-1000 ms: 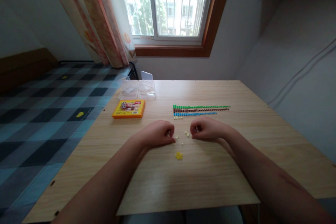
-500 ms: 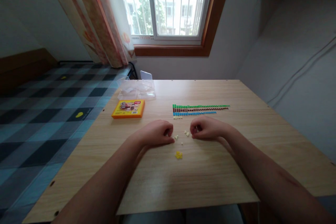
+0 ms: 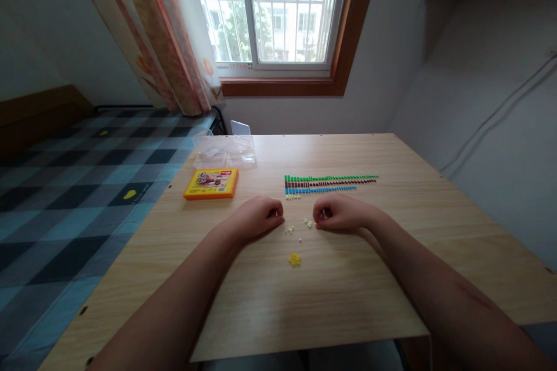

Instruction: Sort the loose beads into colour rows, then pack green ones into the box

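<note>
My left hand is closed, thumb and fingers pinched together just above the table; anything between them is too small to make out. A few cream pieces lie just below its fingertips. My right hand rests on the table with curled fingers, its tips touching or right beside another small cluster of cream pieces. Nearer to me is a small heap of yellow pieces. Beyond the hands run rows of green pieces, brown pieces and blue pieces, with a short row of cream pieces in front.
An orange and yellow box lies flat on the left of the wooden table. Clear plastic containers stand behind it. A checked bed adjoins the left side, and a window is ahead.
My left hand's fingers have closed from a wider pinch, and the hand has lifted slightly away from the cream pieces. My right hand has stayed nearly in place. The view has shifted slightly.
</note>
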The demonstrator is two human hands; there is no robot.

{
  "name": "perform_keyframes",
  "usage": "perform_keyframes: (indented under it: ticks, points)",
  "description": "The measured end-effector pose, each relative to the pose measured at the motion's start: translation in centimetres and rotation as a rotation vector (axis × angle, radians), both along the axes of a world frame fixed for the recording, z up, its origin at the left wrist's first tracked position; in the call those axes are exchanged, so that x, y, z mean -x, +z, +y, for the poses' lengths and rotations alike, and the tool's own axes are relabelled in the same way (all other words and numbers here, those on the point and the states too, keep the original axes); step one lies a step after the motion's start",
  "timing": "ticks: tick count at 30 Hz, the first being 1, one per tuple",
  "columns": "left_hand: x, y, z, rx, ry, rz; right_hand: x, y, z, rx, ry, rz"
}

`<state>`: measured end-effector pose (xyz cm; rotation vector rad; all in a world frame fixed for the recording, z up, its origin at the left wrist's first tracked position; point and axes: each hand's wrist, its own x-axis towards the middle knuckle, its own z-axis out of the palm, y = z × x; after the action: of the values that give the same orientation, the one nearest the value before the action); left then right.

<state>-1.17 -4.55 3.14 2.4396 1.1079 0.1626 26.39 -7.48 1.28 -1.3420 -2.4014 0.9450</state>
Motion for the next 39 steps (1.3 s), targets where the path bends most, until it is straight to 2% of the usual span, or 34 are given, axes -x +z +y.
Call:
perform_keyframes:
  ticks: [14, 20, 30, 39]
  points:
    - [-2.0, -2.1, 0.7, -0.227, -0.035, -0.131, 1.4, -0.7, -0.1, -0.292, -0.147, 0.069]
    - [-1.0, -2.3, 1.0, -0.209, -0.006, -0.140, 1.2, -1.0, -0.1, -0.271, -0.103, 0.109]
    - [-1.1, -1.9, 0.7, -0.189, -0.080, -0.065, 0.7, -0.9, 0.0, -0.225, -0.106, 0.089]
    - [-1.2, -2.0, 0.8, -0.164, -0.024, -0.102, 1.1, -0.8, 0.0, -0.254, -0.103, 0.057]
